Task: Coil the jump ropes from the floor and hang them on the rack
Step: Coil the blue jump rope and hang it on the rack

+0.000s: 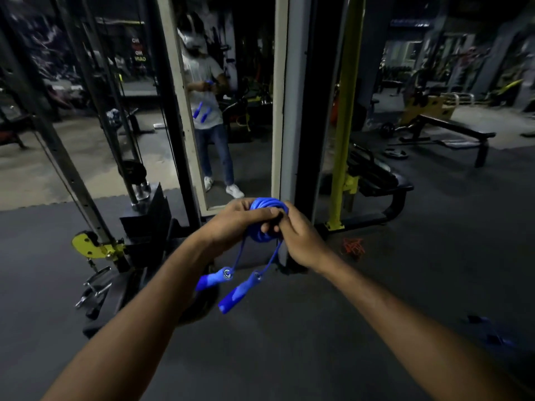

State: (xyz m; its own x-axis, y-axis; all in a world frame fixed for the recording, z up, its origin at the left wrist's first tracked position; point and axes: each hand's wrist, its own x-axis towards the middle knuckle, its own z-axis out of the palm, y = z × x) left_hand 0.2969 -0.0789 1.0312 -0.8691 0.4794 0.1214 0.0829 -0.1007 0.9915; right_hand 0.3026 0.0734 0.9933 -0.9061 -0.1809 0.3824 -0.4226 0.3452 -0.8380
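Observation:
A blue jump rope [265, 205] is wound into a tight coil held at chest height in front of me. My left hand [231, 224] grips the coil from the left and my right hand [298, 238] pinches it from the right, fingers meeting at the middle. Its two blue handles [228, 296] dangle below on short lengths of cord. An orange rope [353, 247] lies tangled on the dark floor to the right. Another blue and dark rope [492, 334] lies on the floor at the far right.
A mirror [231, 111] straight ahead reflects a person holding the rope. A cable machine frame with a yellow pulley [89, 244] stands left, weight plates at its base. A yellow post [346, 125] and black benches [451, 131] stand right. Dark rubber flooring lies underfoot.

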